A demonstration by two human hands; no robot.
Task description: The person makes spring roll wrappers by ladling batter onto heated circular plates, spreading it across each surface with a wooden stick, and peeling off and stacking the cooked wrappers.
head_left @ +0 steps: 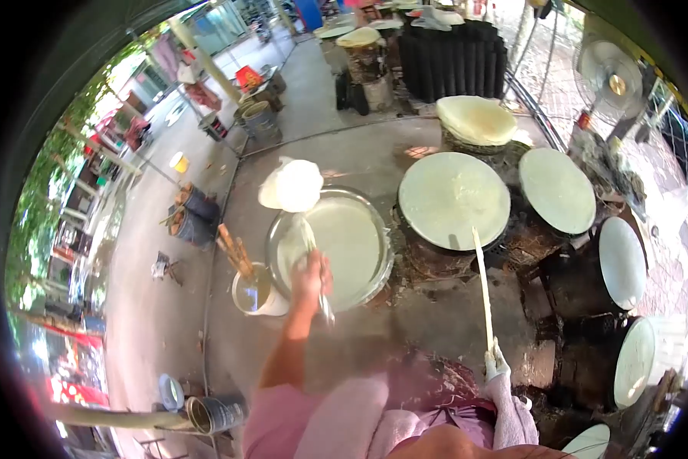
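My left hand [310, 277] is closed round the handle of a ladle [298, 187], whose bowl is coated with white batter. The ladle is over the far left edge of a wide metal basin [387, 229] of pale batter [349, 249]. My right hand [497, 366], in a white glove, grips a long pale stick [483, 287]. The stick's far end reaches the near part of a round griddle [455, 195] covered by a pale, thin layer. Beside the basin stands a white bucket [271, 303] holding liquid and several brown sticks [237, 252].
More round pale-topped griddles [558, 190] curve round my right side on dark stoves. A stack of pale round sheets [478, 121] lies behind the middle griddle. A fan [610, 80] stands at the far right. Dark buckets [195, 218] are on the floor at left.
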